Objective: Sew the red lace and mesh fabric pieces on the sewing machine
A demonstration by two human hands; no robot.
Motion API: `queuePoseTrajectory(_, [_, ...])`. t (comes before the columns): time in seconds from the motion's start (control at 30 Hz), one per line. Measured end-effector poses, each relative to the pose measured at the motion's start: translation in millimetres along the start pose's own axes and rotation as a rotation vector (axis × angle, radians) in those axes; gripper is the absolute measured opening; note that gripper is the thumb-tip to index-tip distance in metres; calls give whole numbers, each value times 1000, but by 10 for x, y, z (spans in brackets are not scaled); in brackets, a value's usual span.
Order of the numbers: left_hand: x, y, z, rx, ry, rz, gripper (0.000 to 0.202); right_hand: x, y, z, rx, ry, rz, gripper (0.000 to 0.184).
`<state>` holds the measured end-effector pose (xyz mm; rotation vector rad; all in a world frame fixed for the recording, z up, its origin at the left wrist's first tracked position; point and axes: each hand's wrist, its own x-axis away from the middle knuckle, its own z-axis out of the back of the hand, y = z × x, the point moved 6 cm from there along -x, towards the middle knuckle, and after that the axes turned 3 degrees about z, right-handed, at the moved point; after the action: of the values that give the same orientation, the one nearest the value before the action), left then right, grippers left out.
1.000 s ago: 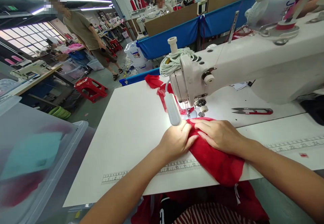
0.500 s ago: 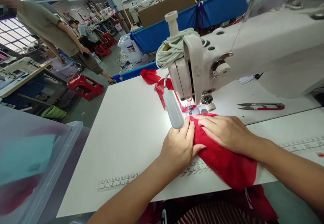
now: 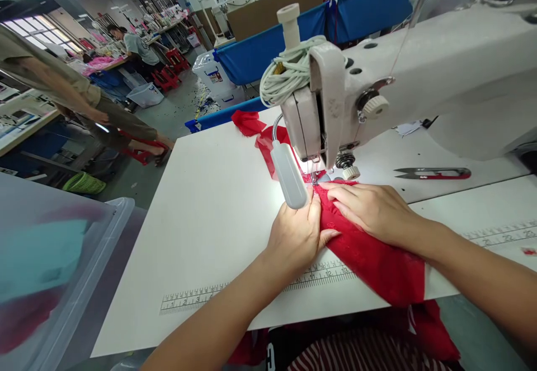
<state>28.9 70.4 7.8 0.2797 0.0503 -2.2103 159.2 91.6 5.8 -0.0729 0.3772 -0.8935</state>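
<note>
A piece of red fabric runs from under the presser foot of a white sewing machine towards the table's front edge. My left hand holds its left edge, fingertips close to the foot and thumb lying over the cloth. From the right, my right hand presses and pinches the fabric with its fingers together, just in front of the needle area. The tips of my left fingers are partly hidden behind a grey clip-on lamp.
Red scraps lie behind the lamp. Thread snips rest right of the machine head. A ruler strip marks the white table. A clear plastic bin stands at left. Beyond it a person is on the floor aisle.
The red fabric has moved slightly forward under the foot, both hands staying on it. The standing person has shifted left in view and now covers much of the red stool.
</note>
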Motion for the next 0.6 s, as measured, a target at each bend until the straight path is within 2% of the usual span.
queuePoseTrajectory(0.3, [-26,-9,18,-7,3,-1,66,-15,31,-13,27,-15,-32,34])
queuePoseTrajectory(0.6, [-12,-8,-36,-115,-4,-46,71,-49,25,9,55,-110,-104,36])
